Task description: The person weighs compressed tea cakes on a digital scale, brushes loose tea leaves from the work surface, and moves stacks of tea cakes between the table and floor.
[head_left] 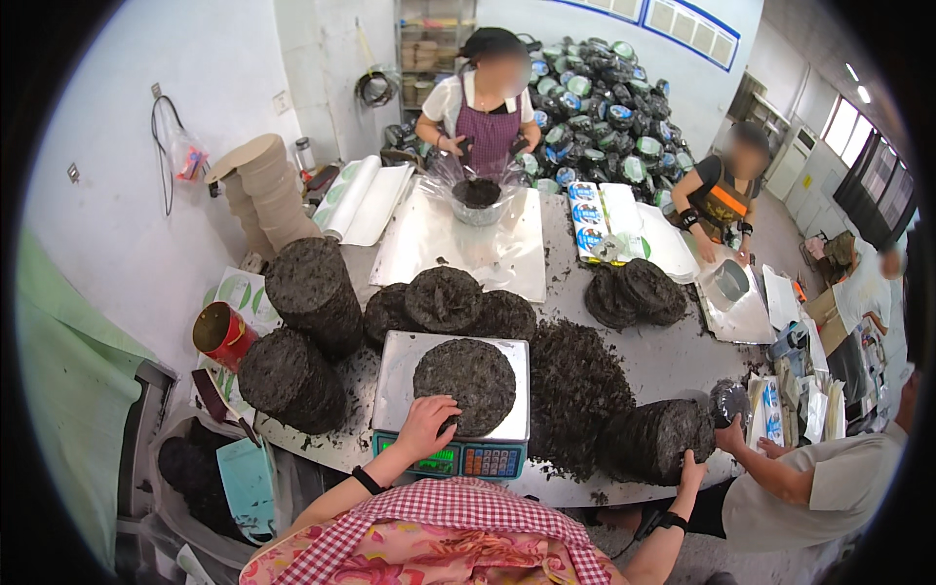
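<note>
A round, dark cake that looks like dried seaweed (464,375) lies flat on the steel pan of a digital scale (398,390) in front of me. My left hand (429,427) is at its near left edge, fingers curled and closed on the rim. To the right, a stack of similar cakes (648,441) lies on its side at the table's near edge. My right hand (692,472) grips the right end of that stack; part of its fingers is hidden. Loose dark flakes (580,390) are heaped between scale and stack.
Tall cake stacks (310,292) stand left of the scale, beside a red can (222,333). More cakes (639,292) lie at the right. Across the table, a person (487,117) handles a plastic bag over a bowl (478,205). Another person's hand (729,434) is close to my right hand.
</note>
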`<move>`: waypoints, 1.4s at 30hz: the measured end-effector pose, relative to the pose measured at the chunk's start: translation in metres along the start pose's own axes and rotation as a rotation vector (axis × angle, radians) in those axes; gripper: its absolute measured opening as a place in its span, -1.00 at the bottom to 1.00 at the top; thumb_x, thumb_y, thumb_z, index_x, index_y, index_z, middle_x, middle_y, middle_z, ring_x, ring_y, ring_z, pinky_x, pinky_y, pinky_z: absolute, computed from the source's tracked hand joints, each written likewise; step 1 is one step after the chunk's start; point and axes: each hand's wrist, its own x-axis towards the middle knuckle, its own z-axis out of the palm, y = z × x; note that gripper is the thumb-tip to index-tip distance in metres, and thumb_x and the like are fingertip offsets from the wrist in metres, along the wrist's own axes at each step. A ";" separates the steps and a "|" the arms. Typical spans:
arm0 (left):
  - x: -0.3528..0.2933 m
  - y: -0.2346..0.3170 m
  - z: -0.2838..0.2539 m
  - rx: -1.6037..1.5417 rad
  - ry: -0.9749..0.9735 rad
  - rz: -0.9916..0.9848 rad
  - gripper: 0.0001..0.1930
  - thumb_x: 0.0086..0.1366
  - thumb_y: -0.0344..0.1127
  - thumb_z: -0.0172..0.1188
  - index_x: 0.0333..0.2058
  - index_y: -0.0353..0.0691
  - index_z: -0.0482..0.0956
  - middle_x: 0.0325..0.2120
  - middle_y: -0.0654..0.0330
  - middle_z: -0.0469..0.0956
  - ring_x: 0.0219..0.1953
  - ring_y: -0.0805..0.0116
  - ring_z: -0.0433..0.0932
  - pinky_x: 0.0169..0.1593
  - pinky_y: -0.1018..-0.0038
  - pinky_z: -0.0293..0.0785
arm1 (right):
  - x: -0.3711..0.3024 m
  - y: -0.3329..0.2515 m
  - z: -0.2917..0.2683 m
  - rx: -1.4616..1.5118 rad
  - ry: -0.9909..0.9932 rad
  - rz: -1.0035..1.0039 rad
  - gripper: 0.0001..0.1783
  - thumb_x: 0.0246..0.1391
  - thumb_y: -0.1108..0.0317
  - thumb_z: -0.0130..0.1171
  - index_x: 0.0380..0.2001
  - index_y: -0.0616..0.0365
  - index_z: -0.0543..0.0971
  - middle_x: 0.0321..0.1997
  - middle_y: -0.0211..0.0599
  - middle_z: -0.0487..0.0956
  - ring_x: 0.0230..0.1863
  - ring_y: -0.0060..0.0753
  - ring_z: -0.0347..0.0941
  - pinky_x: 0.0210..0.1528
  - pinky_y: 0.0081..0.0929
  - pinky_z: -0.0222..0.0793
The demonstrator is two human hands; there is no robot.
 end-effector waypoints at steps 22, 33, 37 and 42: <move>-0.001 0.002 0.004 -0.010 0.012 -0.019 -0.73 0.04 -0.37 0.15 -0.22 -0.17 0.48 -0.15 0.15 0.43 0.02 0.16 0.34 0.07 0.22 0.18 | 0.024 0.028 0.006 -0.094 0.206 -0.068 -0.17 -0.14 0.12 0.24 0.05 0.53 0.18 0.12 0.14 0.26 0.11 -0.05 0.24 0.03 -0.10 0.20; 0.003 -0.002 0.000 -0.002 -0.024 -0.010 -0.74 0.03 -0.35 0.16 -0.23 -0.16 0.49 -0.16 0.15 0.44 0.02 0.16 0.34 0.08 0.22 0.18 | 0.006 0.013 0.007 -0.006 0.152 -0.184 -0.25 -0.24 0.16 0.25 -0.07 0.58 0.31 -0.01 0.13 0.39 -0.01 -0.07 0.35 0.01 -0.21 0.25; 0.002 0.000 -0.001 0.003 -0.027 -0.016 -0.74 0.04 -0.35 0.15 -0.23 -0.17 0.49 -0.16 0.14 0.44 0.03 0.16 0.34 0.09 0.22 0.17 | -0.020 -0.012 0.006 -0.144 0.184 -0.099 -0.20 -0.24 0.16 0.23 -0.02 0.57 0.27 0.07 0.18 0.32 0.05 -0.04 0.31 0.05 -0.20 0.22; 0.000 -0.003 0.004 0.001 -0.001 -0.010 -0.75 0.06 -0.35 0.14 -0.23 -0.17 0.49 -0.16 0.14 0.43 0.04 0.16 0.34 0.09 0.20 0.16 | -0.023 -0.005 0.005 -0.090 0.176 -0.128 -0.16 -0.20 0.14 0.22 0.07 0.52 0.19 0.15 0.17 0.24 0.12 0.03 0.23 0.08 -0.18 0.21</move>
